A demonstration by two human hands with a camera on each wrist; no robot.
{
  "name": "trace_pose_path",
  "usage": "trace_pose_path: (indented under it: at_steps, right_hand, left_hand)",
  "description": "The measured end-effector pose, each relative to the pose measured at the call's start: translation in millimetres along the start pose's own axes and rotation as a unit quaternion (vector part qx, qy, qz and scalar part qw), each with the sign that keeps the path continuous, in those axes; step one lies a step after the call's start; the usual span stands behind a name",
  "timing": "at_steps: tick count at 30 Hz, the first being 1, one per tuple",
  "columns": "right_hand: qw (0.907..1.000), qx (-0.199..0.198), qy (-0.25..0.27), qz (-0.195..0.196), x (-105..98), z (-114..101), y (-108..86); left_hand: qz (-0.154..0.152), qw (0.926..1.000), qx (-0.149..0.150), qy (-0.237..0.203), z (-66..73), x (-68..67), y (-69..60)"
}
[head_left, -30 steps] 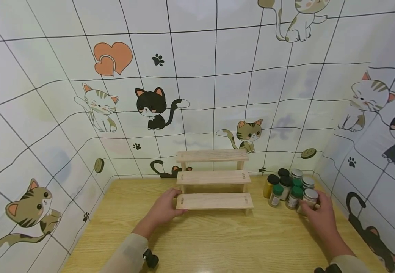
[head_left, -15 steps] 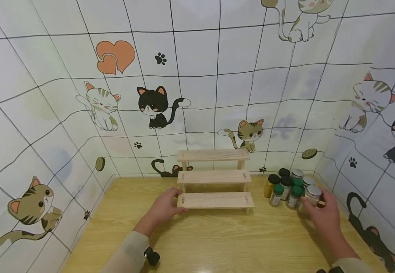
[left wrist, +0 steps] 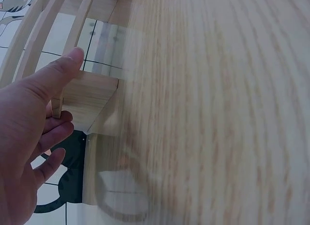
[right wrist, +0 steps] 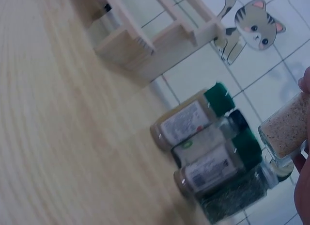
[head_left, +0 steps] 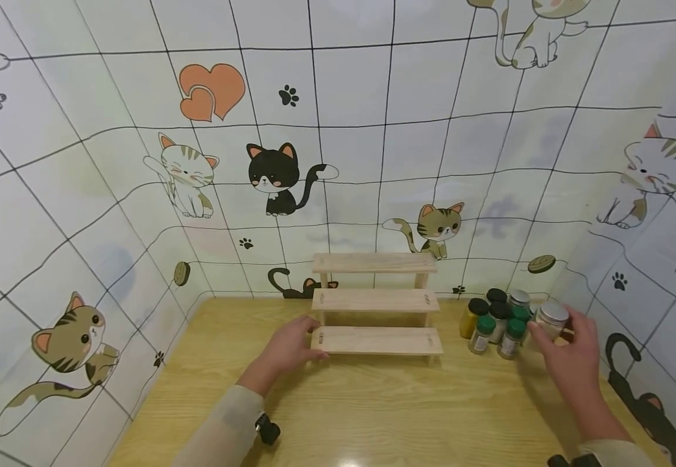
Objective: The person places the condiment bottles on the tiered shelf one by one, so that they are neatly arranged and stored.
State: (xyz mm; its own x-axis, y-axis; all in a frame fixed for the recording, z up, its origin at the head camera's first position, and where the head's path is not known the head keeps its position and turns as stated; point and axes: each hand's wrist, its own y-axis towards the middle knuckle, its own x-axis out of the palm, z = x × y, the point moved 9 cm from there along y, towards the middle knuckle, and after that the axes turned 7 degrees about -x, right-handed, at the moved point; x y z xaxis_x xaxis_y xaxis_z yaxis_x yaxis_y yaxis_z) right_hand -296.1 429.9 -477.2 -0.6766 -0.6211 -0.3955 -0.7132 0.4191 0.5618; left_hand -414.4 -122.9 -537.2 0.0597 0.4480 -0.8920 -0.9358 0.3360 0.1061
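I face a white wall covering [head_left: 350, 87] ruled with black lines and printed with orange hearts [head_left: 229, 87], a black-and-white cat [head_left: 274, 172], an olive striped cat [head_left: 438, 224] lower and further right, and dark paw prints [head_left: 289, 97]. Below spreads a yellowish wood-grain surface [head_left: 373, 408].

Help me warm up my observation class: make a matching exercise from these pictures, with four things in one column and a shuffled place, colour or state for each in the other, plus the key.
Column one
1. Wooden rack
2. Left grip
3. Right grip
4. Leftmost jar in the head view

Column two
A. Holding a silver-lidded jar
B. Yellow body, black lid
C. Stepped, with three levels
D. Holding the left end of the lowest shelf

Pairs: 1-C, 2-D, 3-A, 4-B
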Motion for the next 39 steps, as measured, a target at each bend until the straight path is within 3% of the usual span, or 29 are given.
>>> trace_pose_path:
  at_steps: [8,15,19,26,32,39]
  right_hand:
    - [0.9979,-0.043,0.048,0.007,13,-43,16.2]
    - [0.9928,-0.084,0.082,-0.023,36,-75,26.7]
    - [0.9916,-0.085,0.086,-0.047,50,-87,34.0]
    - [0.9849,-0.098,0.101,-0.101,80,-111,45.6]
    - [0.9753,-0.134,0.139,-0.107,107,-138,61.0]
    - [0.9662,-0.119,0.187,-0.131,146,-164,76.5]
  left_hand:
    - [0.001,0.9999,-0.009,0.009,-1.2,2.5,2.1]
    - [0.004,0.9999,-0.011,0.006,-2.8,3.9,-0.9]
    - [0.008,0.9999,-0.006,0.007,-0.4,2.3,-2.2]
    - [0.014,0.9998,0.005,0.010,3.7,-0.2,-4.0]
    - [0.015,0.9998,0.010,0.013,1.5,0.3,-0.9]
    - [0.014,0.9997,0.006,0.017,-1.3,2.3,-1.0]
